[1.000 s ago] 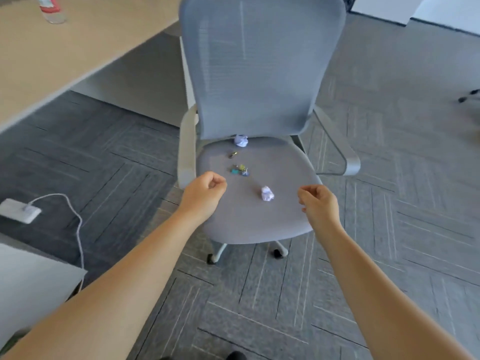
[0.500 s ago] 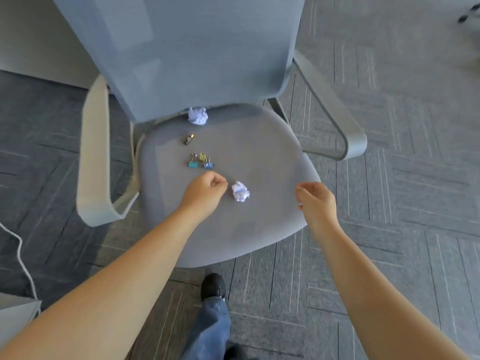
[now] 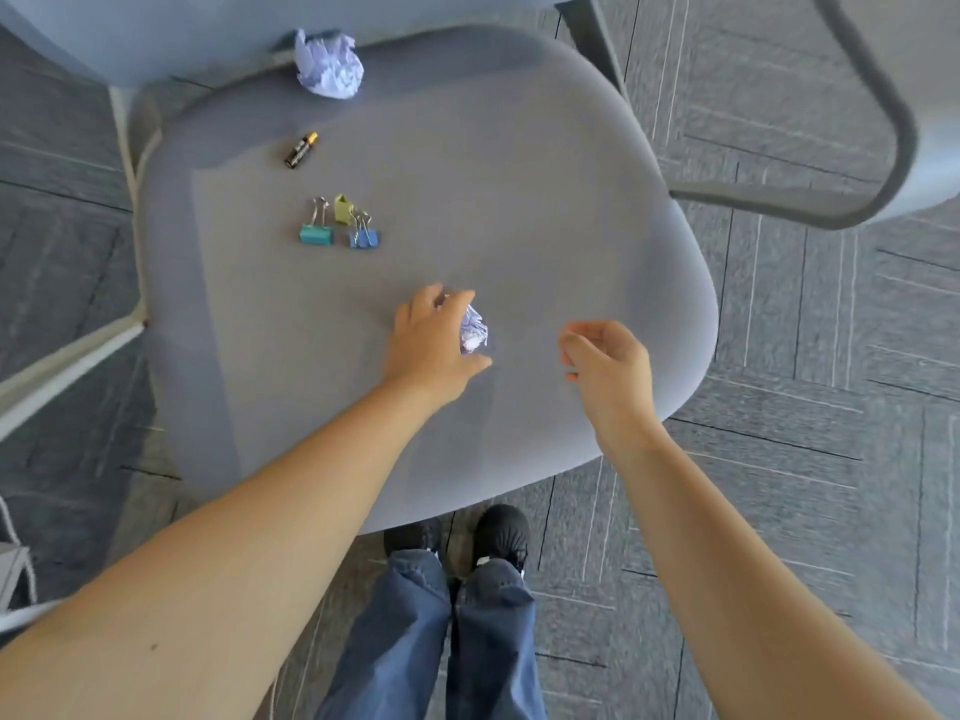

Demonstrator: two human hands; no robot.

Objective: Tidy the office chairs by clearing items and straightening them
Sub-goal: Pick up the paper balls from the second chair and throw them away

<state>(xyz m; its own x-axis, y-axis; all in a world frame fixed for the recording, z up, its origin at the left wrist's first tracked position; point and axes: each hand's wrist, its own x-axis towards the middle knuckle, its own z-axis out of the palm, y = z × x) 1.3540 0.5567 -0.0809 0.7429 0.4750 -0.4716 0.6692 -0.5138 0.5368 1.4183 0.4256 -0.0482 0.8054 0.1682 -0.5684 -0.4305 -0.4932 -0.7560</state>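
A grey office chair seat (image 3: 519,200) fills the view. My left hand (image 3: 431,340) curls over a crumpled pale-purple paper ball (image 3: 475,332) near the seat's front, with fingers above it and thumb below. My right hand (image 3: 613,371) hovers just to the right over the front edge, loosely curled and holding nothing. Further back lie a teal binder clip (image 3: 316,233), a blue binder clip (image 3: 364,237) and a small green clip (image 3: 343,207). A black battery (image 3: 300,150) lies behind them. A second paper ball (image 3: 329,65) sits against the backrest (image 3: 156,23).
The chair's right armrest (image 3: 893,148) loops out at the upper right and the left armrest (image 3: 62,366) runs along the left. My legs and black shoes (image 3: 498,532) stand at the seat's front edge on grey carpet tiles. A white cable (image 3: 10,517) lies at the far left.
I have stepped and leaned closer, so the seat fills the view. My left hand moved right from beside the front paper ball and closed round it. My right hand loosened from a fist.
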